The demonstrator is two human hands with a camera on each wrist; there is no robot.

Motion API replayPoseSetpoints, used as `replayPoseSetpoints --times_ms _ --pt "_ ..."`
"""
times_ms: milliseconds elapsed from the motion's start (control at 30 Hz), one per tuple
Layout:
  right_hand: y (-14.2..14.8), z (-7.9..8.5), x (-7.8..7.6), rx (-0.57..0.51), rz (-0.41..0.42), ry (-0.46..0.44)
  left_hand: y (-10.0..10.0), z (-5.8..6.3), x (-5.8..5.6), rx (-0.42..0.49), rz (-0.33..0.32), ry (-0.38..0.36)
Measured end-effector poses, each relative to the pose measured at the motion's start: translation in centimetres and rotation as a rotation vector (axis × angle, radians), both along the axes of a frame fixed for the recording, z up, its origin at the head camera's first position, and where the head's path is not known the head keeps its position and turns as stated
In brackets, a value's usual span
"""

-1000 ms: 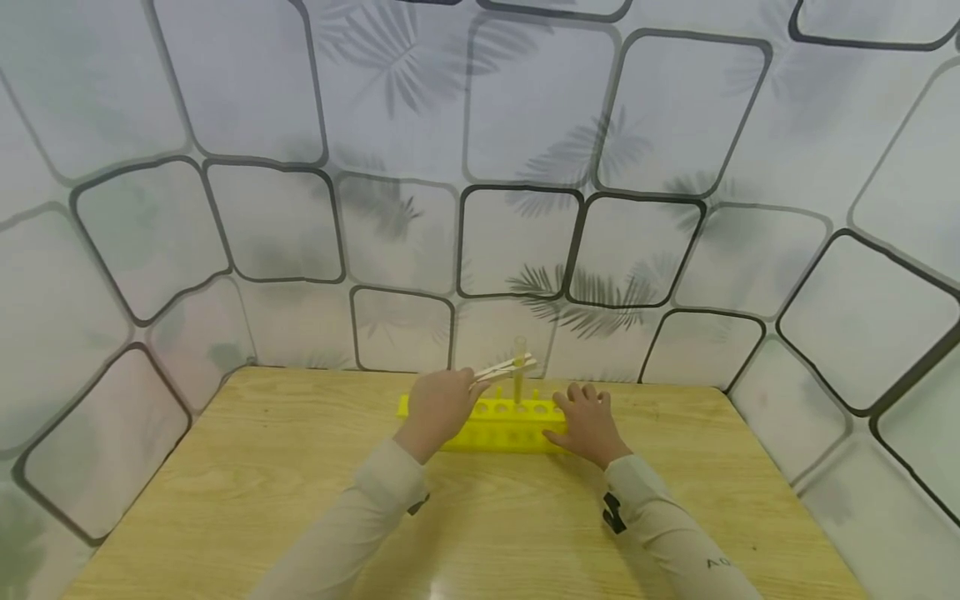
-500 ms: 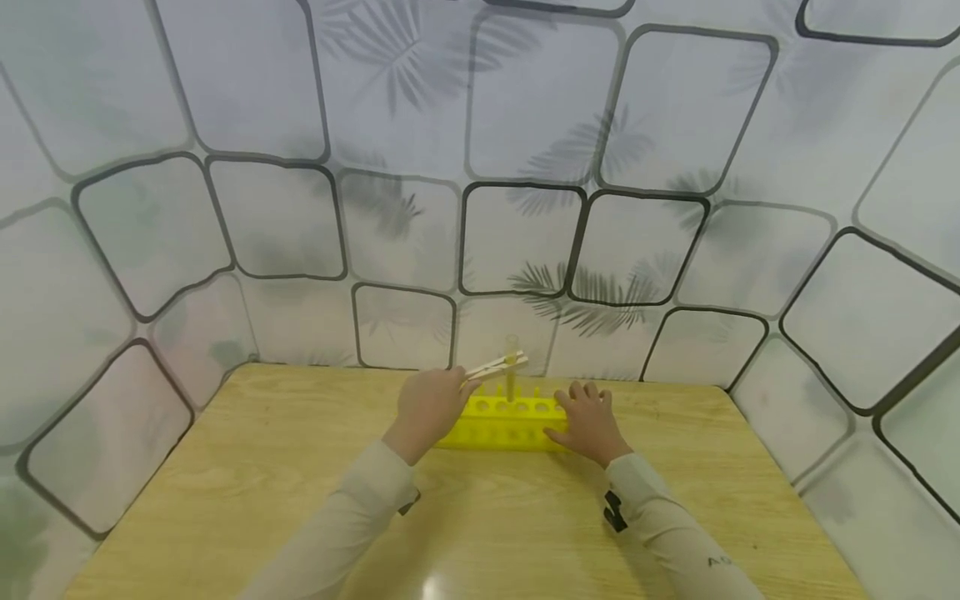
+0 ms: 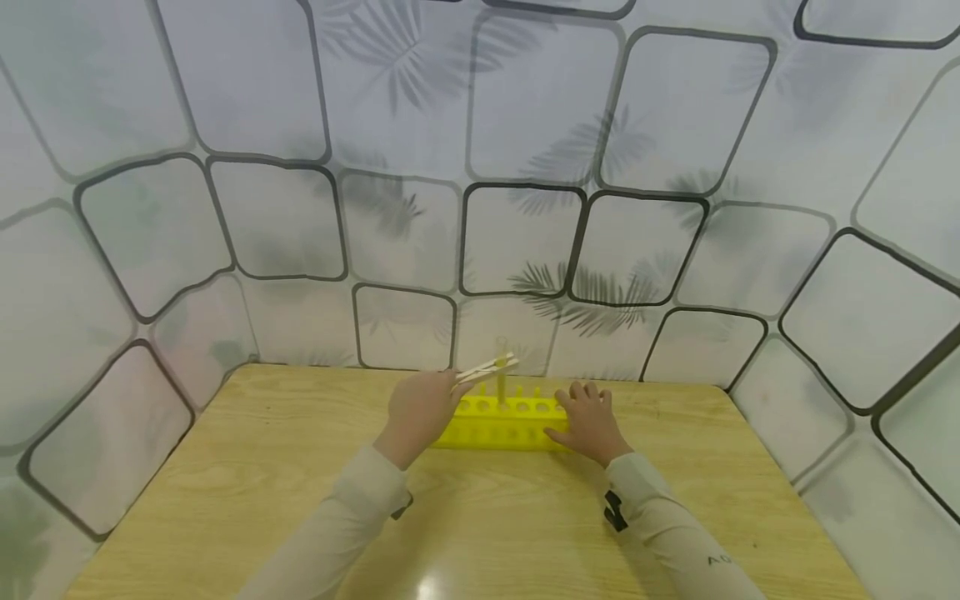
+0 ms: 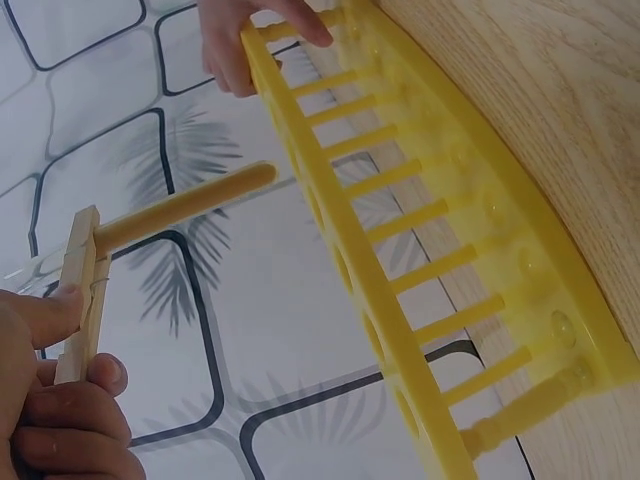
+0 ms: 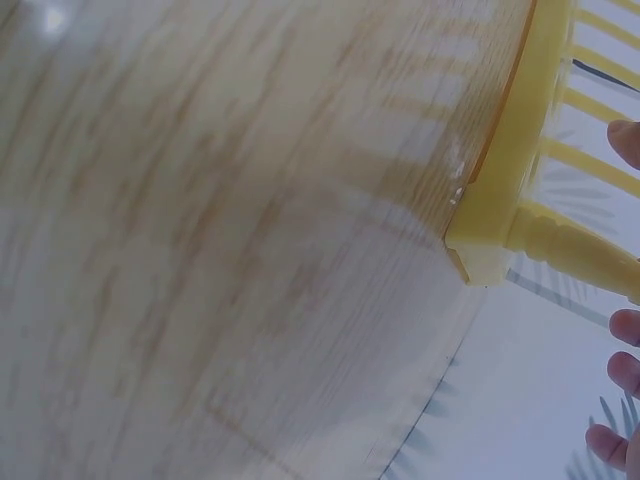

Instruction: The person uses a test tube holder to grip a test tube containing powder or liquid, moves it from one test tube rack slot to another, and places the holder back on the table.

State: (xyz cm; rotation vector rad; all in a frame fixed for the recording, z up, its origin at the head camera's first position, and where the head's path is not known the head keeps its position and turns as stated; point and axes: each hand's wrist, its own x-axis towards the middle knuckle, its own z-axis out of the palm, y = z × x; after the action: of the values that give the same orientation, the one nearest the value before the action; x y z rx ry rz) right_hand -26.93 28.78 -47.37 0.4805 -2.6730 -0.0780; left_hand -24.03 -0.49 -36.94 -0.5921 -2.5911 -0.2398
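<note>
My left hand (image 3: pixel 417 415) holds a wooden test tube clamp (image 4: pixel 79 290), thumb on one side and fingers curled on the other. Its jaws are round a test tube (image 4: pixel 190 207) filled with yellow liquid below the clamp; the glass above it looks clear. In the left wrist view the tube's rounded bottom is apart from the yellow test tube rack (image 3: pixel 495 435), over its row of holes. My right hand (image 3: pixel 589 423) grips the rack's right end, thumb at the front and fingers over the top. Only some fingertips (image 5: pixel 624 372) show in the right wrist view.
The rack stands on a wood-grain table (image 3: pixel 480 517), near its back edge. Pegs (image 3: pixel 537 392) rise along the rack's far side. A patterned curtain or wall covering (image 3: pixel 405 325) surrounds the table at the back and sides.
My left hand has moved a little to the left, carrying the clamp and test tube along the rack. The right hand and the rack have stayed in place.
</note>
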Motion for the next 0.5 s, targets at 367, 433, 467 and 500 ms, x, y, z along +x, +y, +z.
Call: replayPoseSetpoints --times_ms 367,433,467,500 --pt "-0.1 -0.2 0.1 0.0 -0.01 -0.014 -1.1 -0.2 0.1 0.005 0.025 -0.018" --pt "-0.1 -0.2 0.0 -0.002 -0.008 -0.008 -1.2 -0.2 0.0 -0.014 0.029 0.001" --pt "0.0 -0.2 0.0 0.0 -0.008 -0.003 -1.3 -0.1 0.0 -0.017 0.03 0.015" --pt "0.0 -0.2 -0.1 0.0 -0.007 0.001 -1.3 -0.1 0.0 -0.023 0.03 0.032"
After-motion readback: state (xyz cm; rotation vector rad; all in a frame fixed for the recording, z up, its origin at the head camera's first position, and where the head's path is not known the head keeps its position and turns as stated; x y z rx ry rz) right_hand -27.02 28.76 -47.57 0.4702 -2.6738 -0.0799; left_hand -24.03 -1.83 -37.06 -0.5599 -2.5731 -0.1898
